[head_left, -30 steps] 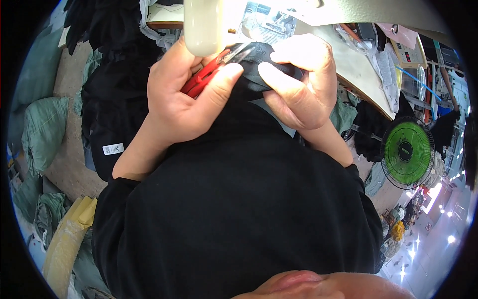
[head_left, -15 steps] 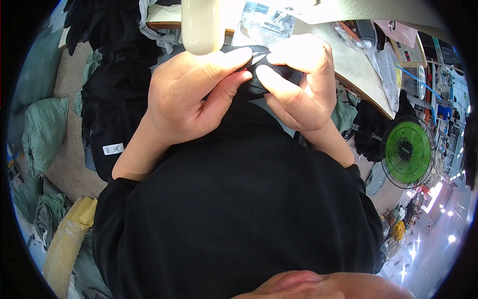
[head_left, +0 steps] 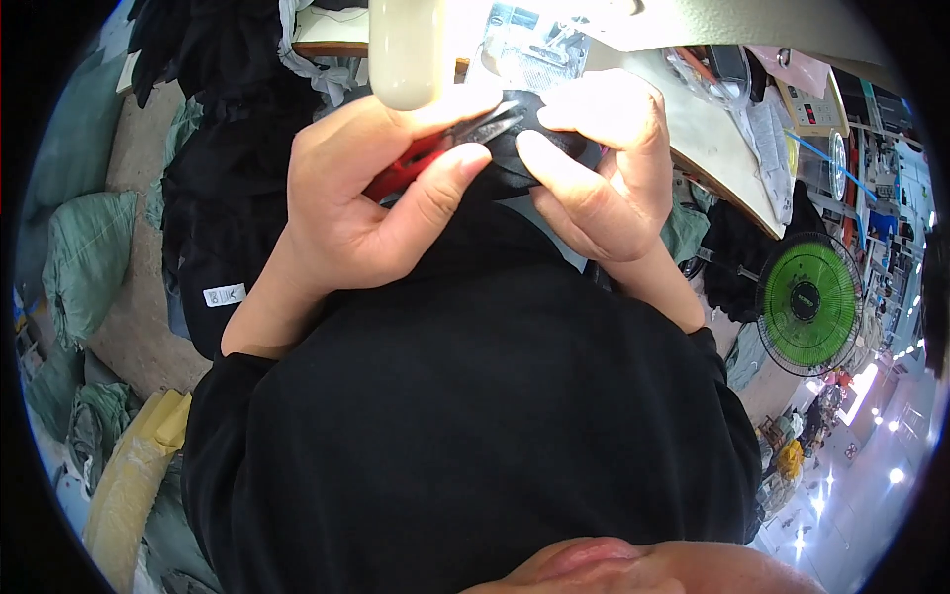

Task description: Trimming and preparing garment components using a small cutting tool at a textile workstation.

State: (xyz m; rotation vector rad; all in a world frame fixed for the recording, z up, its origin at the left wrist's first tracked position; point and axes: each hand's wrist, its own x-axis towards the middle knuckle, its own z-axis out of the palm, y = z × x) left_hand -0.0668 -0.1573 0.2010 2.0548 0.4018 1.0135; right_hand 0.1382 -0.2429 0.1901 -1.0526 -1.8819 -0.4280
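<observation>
My left hand (head_left: 341, 188) is closed around a pair of red-handled thread snips (head_left: 406, 170), their metal blades pointing right, toward my other hand. Dark cloth (head_left: 507, 170) lies between and below my fingertips. The thumb and forefinger of my right hand (head_left: 618, 163) pinch near the cloth's edge by the blade tips; strong light washes out part of that hand. Just above both hands are the cream sewing machine's rounded part (head_left: 406, 59) and a shiny metal plate (head_left: 534, 48).
Black garments (head_left: 233, 198) hang at the left, beside green sacks (head_left: 89, 262) and a yellow wrapped roll (head_left: 129, 485). On the right, the pale tabletop (head_left: 712, 163) bears papers and a plastic bag, near a control box (head_left: 813, 104). A green fan (head_left: 809, 305) stands beyond.
The red snips have come into sight in my left hand, whose thumb has moved down and away from the forefinger. My right hand has barely shifted.
</observation>
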